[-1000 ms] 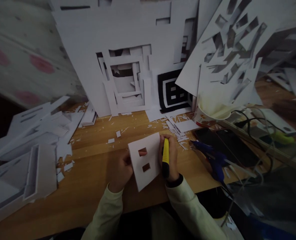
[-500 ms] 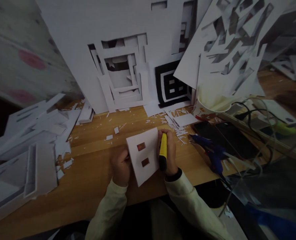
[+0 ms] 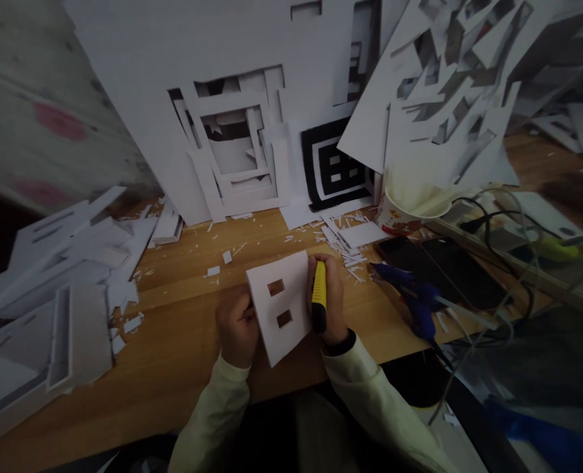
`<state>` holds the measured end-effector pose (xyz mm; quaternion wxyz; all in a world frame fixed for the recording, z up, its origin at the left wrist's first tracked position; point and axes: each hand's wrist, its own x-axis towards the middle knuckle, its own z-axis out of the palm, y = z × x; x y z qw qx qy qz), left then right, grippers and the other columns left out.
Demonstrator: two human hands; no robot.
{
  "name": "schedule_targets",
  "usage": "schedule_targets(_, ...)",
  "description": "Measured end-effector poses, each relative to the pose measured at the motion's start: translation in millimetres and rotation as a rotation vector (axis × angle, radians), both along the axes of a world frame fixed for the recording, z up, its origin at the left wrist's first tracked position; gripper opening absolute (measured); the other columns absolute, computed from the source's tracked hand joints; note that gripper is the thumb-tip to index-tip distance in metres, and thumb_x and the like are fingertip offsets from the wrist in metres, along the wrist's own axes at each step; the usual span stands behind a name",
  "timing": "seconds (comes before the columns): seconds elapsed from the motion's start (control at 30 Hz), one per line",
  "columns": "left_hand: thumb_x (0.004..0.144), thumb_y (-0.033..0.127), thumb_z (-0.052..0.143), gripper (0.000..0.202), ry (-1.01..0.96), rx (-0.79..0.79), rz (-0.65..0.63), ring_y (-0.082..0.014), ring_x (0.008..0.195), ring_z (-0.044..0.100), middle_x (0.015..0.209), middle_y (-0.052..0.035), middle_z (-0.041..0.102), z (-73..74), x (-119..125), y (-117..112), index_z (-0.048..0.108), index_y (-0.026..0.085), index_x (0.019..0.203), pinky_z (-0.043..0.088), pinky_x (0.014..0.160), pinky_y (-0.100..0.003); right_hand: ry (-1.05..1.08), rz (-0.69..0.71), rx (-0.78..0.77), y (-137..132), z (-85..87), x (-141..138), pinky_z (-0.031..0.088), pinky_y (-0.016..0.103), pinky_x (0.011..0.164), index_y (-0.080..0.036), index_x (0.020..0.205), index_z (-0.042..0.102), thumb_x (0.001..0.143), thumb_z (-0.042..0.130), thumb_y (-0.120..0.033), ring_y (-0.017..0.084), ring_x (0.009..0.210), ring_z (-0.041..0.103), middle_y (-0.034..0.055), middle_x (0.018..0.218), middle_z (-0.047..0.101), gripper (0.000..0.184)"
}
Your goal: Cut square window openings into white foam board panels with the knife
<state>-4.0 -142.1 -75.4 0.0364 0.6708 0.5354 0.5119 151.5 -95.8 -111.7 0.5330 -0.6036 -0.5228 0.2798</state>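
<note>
A white foam board piece (image 3: 291, 292) with two small rectangular cutouts stands tilted between my hands, above the wooden table. My left hand (image 3: 236, 325) is closed at the board's left edge, its fingers partly hidden behind it. My right hand (image 3: 334, 299) is wrapped round a yellow and black utility knife (image 3: 319, 295) and touches the board's right edge. The knife's blade is not visible. Beyond the board, small white scraps (image 3: 213, 270) lie on the table.
Large cut-out white boards (image 3: 138, 85) lean at the back. White offcuts (image 3: 89, 243) pile up at left. At right are a paper bucket (image 3: 394, 217), a blue glue gun (image 3: 412, 295), two dark phones (image 3: 461, 272) and tangled cables (image 3: 491, 243). Another person's hand (image 3: 577, 194) shows dimly at far right.
The view has shifted slightly, so everything sits a little further left. Both hands, the board piece and the knife keep nearly the same pose.
</note>
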Motion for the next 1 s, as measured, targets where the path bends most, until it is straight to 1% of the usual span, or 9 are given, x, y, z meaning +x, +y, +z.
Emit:
schedule_targets(0.07,0.083,0.013,0.059,0.022,0.006,-0.003,-0.002,-0.0132,0.06,0.062,0.07,0.0009,0.072,0.5,-0.2,-0.5,0.078,0.022,0.08,0.044,0.056,-0.023,0.002,-0.005,-0.012,0.1,0.4,-0.3,0.044,0.03,0.065,-0.022,0.099,0.056,0.101,0.044,-0.044,0.019,0.072,0.059,0.0002,0.08,0.064,0.025)
schedule_targets(0.2,0.081,0.014,0.057,0.021,0.008,-0.04,0.013,-0.0131,0.057,0.057,0.063,0.0014,0.066,3.1,-0.7,-2.1,0.075,0.021,0.073,0.042,0.055,-0.024,0.02,0.004,-0.031,-1.2,2.3,-1.1,0.044,0.031,0.065,-0.022,0.102,0.056,0.101,0.043,-0.045,0.019,0.072,0.059,0.0008,0.081,0.065,0.027)
schedule_targets(0.3,0.078,0.012,0.054,0.021,-0.02,-0.077,0.014,-0.0126,0.056,0.053,0.063,0.0016,0.063,4.7,-1.3,-3.0,0.071,0.02,0.07,0.04,0.055,-0.024,0.047,0.009,-0.025,-2.2,2.6,-1.0,0.044,0.03,0.064,-0.022,0.103,0.056,0.101,0.043,-0.046,0.018,0.07,0.057,0.0007,0.081,0.064,0.028)
schedule_targets(0.43,0.076,0.013,0.057,0.017,-0.074,-0.113,0.038,-0.0129,0.057,0.053,0.062,0.0022,0.059,2.9,-3.0,-1.9,0.067,0.02,0.065,0.04,0.056,-0.024,0.078,0.02,-0.021,-2.2,1.6,-0.4,0.044,0.03,0.064,-0.022,0.101,0.055,0.102,0.043,-0.045,0.018,0.07,0.058,0.0006,0.08,0.065,0.026)
schedule_targets(0.57,0.079,0.015,0.06,0.018,-0.122,-0.142,0.046,-0.0137,0.059,0.057,0.062,0.0023,0.063,-0.7,-4.0,0.0,0.069,0.02,0.064,0.042,0.058,-0.025,0.06,0.027,-0.041,-1.9,1.9,0.1,0.043,0.029,0.061,-0.022,0.102,0.056,0.101,0.044,-0.046,0.018,0.068,0.058,-0.0001,0.078,0.064,0.026)
schedule_targets(0.67,0.08,0.017,0.061,0.018,-0.16,-0.136,0.051,-0.0134,0.057,0.057,0.061,0.0024,0.065,-2.6,-2.9,0.4,0.071,0.02,0.064,0.043,0.057,-0.025,0.024,0.012,-0.043,-2.1,2.6,0.1,0.042,0.029,0.06,-0.022,0.101,0.056,0.102,0.042,-0.046,0.017,0.068,0.058,-0.0003,0.079,0.064,0.028)
schedule_targets(0.8,0.079,0.018,0.061,0.016,-0.214,-0.148,0.051,-0.0154,0.063,0.063,0.071,0.0004,0.073,-4.6,-0.4,-0.5,0.077,0.02,0.077,0.047,0.061,-0.025,-0.006,-0.008,-0.03,-2.0,1.6,-0.3,0.043,0.03,0.063,-0.022,0.1,0.057,0.102,0.042,-0.047,0.018,0.069,0.058,0.0,0.08,0.064,0.029)
schedule_targets(0.93,0.08,0.018,0.061,0.018,-0.198,-0.159,0.047,-0.0157,0.064,0.063,0.069,0.0002,0.071,-4.1,0.7,-1.2,0.077,0.021,0.073,0.047,0.061,-0.026,-0.004,-0.011,-0.045,-1.1,1.3,-0.8,0.043,0.03,0.063,-0.022,0.101,0.057,0.102,0.043,-0.047,0.018,0.07,0.058,0.0003,0.08,0.064,0.028)
schedule_targets(1.0,0.081,0.019,0.061,0.019,-0.181,-0.156,0.032,-0.0159,0.065,0.064,0.07,0.0001,0.072,-2.1,0.9,-1.2,0.078,0.022,0.075,0.048,0.061,-0.026,0.0,-0.012,-0.059,-0.5,1.9,-1.0,0.043,0.03,0.062,-0.022,0.1,0.057,0.101,0.043,-0.047,0.018,0.069,0.058,0.0003,0.079,0.064,0.029)
